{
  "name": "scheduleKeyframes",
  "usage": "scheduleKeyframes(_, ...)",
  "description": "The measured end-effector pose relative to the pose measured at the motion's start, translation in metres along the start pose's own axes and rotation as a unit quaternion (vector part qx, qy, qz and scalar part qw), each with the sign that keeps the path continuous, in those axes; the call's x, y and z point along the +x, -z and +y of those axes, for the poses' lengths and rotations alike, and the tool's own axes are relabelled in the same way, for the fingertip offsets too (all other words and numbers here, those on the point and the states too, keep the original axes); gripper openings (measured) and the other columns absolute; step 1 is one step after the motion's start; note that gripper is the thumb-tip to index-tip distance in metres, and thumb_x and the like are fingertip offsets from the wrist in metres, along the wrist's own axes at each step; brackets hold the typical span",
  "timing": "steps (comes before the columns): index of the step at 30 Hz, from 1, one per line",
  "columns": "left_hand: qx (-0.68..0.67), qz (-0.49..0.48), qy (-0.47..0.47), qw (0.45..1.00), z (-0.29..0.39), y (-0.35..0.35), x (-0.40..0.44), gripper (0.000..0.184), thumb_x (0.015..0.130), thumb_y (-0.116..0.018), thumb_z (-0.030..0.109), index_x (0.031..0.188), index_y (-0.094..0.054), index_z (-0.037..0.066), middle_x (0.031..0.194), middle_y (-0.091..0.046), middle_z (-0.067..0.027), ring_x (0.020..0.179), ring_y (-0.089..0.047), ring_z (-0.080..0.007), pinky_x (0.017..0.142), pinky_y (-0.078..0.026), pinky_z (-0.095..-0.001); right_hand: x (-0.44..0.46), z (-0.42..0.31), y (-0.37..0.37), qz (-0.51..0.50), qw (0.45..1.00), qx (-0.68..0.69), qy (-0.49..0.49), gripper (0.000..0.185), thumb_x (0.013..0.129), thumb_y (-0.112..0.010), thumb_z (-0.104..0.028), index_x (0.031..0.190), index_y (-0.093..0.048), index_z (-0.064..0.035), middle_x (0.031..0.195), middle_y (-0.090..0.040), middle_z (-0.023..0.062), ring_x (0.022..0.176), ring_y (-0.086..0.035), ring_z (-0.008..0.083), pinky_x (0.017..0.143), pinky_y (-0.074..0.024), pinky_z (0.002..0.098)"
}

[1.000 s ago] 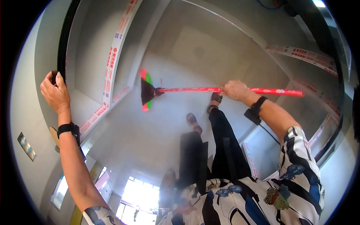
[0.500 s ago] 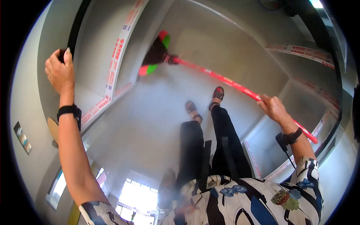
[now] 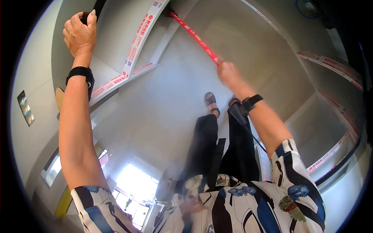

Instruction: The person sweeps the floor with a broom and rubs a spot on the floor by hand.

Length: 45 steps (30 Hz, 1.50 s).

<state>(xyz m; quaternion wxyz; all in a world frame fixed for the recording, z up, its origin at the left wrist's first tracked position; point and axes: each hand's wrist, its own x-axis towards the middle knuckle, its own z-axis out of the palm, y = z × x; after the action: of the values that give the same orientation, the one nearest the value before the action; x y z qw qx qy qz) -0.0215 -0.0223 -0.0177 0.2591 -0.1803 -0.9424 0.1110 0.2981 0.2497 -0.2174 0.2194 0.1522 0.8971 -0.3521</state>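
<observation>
My right hand (image 3: 230, 73), slightly blurred, is closed around the red handle of a broom (image 3: 196, 40). The handle slants up and to the left towards the shelf unit. Only a dark bit of the broom's head shows at the handle's far end; the rest is hidden behind a white shelf upright (image 3: 142, 37). At the upper left my left hand (image 3: 80, 35) has its fingers curled round a black edge (image 3: 99, 5) beside the pale wall. Both wrists carry black straps.
Shelf compartments edged with red-printed white tape stand left and right, including a taped shelf edge (image 3: 330, 64). My sandalled foot (image 3: 211, 101) stands on the pale, shiny floor (image 3: 155, 112). A wall opening (image 3: 25, 108) is at left; a bright window (image 3: 134, 186) lies behind me.
My right hand has moved left and forward with the broom. The broom's head has gone from view behind the shelf upright. My left hand keeps its grip while the view has shifted.
</observation>
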Motion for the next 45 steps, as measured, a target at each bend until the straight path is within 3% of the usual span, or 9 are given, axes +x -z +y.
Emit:
scheduleKeyframes(4,-0.008,0.009,0.001,1.000,0.000,0.000,0.000,0.051,0.079,-0.051,0.057,0.107,-0.057,0.015,0.108,-0.054,-0.0105,0.104,-0.049,-0.0322,0.087,-0.040,-0.0450,-0.034,-0.005,-0.006,-0.040,0.997,0.058,-0.013,0.033,0.081,-0.053,-0.013,0.112,-0.049,-0.0017,0.078,-0.061,0.0227,0.077,-0.059,0.0427,0.070,-0.0464,0.0509)
scheduleKeyframes(8,-0.016,0.019,-0.002,1.000,0.000,0.000,0.001,0.050,0.079,-0.051,0.057,0.106,-0.057,0.015,0.108,-0.054,-0.0101,0.103,-0.049,-0.0321,0.087,-0.040,-0.0452,-0.092,0.033,0.010,-0.105,0.993,0.007,-0.047,0.038,0.079,-0.055,-0.016,0.115,-0.047,-0.0050,0.085,-0.059,0.0264,0.080,-0.058,0.0418,0.073,-0.0469,0.0487)
scheduleKeyframes(13,-0.006,0.000,-0.002,1.000,0.002,0.004,0.001,0.046,0.082,-0.049,0.053,0.107,-0.058,0.015,0.107,-0.054,-0.0099,0.102,-0.050,-0.0318,0.087,-0.040,-0.0439,-0.137,0.040,0.041,-0.099,0.994,0.043,-0.004,0.040,0.079,-0.055,-0.017,0.118,-0.048,-0.0056,0.089,-0.059,0.0277,0.080,-0.058,0.0417,0.072,-0.0465,0.0481)
scheduleKeyframes(23,-0.003,0.007,-0.015,1.000,-0.001,-0.002,0.000,0.051,0.079,-0.050,0.058,0.107,-0.056,0.015,0.108,-0.054,-0.0105,0.103,-0.049,-0.0321,0.086,-0.041,-0.0450,-0.067,-0.022,0.013,-0.130,0.990,0.052,-0.008,0.043,0.083,-0.054,-0.020,0.121,-0.046,-0.0026,0.073,-0.059,0.0242,0.074,-0.057,0.0417,0.065,-0.0443,0.0481)
scheduleKeyframes(27,-0.004,0.000,0.003,1.000,0.002,-0.001,-0.001,0.052,0.080,-0.049,0.058,0.109,-0.057,0.015,0.110,-0.054,-0.0109,0.105,-0.049,-0.0320,0.088,-0.040,-0.0442,-0.081,-0.005,0.008,-0.140,0.990,0.009,-0.009,0.043,0.083,-0.052,-0.022,0.122,-0.044,-0.0055,0.078,-0.061,0.0205,0.078,-0.059,0.0384,0.071,-0.0470,0.0450)
scheduleKeyframes(31,-0.004,-0.019,0.009,1.000,0.002,0.005,0.000,0.052,0.082,-0.047,0.057,0.111,-0.057,0.015,0.112,-0.053,-0.0112,0.106,-0.048,-0.0318,0.091,-0.039,-0.0426,-0.131,0.044,0.021,-0.069,0.997,-0.006,-0.024,0.038,0.083,-0.055,-0.021,0.119,-0.050,-0.0091,0.079,-0.061,0.0230,0.077,-0.057,0.0418,0.068,-0.0459,0.0477)
scheduleKeyframes(35,-0.005,-0.010,0.006,1.000,0.001,0.003,-0.001,0.052,0.082,-0.047,0.057,0.111,-0.057,0.015,0.112,-0.054,-0.0111,0.106,-0.048,-0.0314,0.091,-0.039,-0.0426,-0.184,0.073,0.061,-0.102,0.993,0.032,-0.052,0.035,0.081,-0.058,-0.021,0.114,-0.053,-0.0106,0.079,-0.060,0.0228,0.074,-0.057,0.0417,0.066,-0.0459,0.0470)
scheduleKeyframes(41,-0.015,0.003,-0.011,1.000,-0.002,-0.003,0.000,0.052,0.081,-0.049,0.058,0.108,-0.057,0.015,0.110,-0.054,-0.0114,0.105,-0.049,-0.0326,0.088,-0.040,-0.0457,-0.248,0.112,0.086,-0.101,0.983,0.077,-0.132,0.033,0.082,-0.059,-0.019,0.113,-0.057,-0.0090,0.079,-0.059,0.0243,0.074,-0.057,0.0420,0.066,-0.0459,0.0454)
scheduleKeyframes(45,-0.004,0.002,-0.017,1.000,-0.010,-0.007,0.004,0.051,0.081,-0.049,0.057,0.108,-0.058,0.015,0.111,-0.054,-0.0120,0.105,-0.049,-0.0333,0.089,-0.040,-0.0454,-0.234,0.120,0.076,-0.070,0.980,0.067,-0.174,0.029,0.083,-0.057,-0.019,0.110,-0.057,-0.0073,0.076,-0.059,0.0240,0.072,-0.057,0.0417,0.064,-0.0457,0.0445)
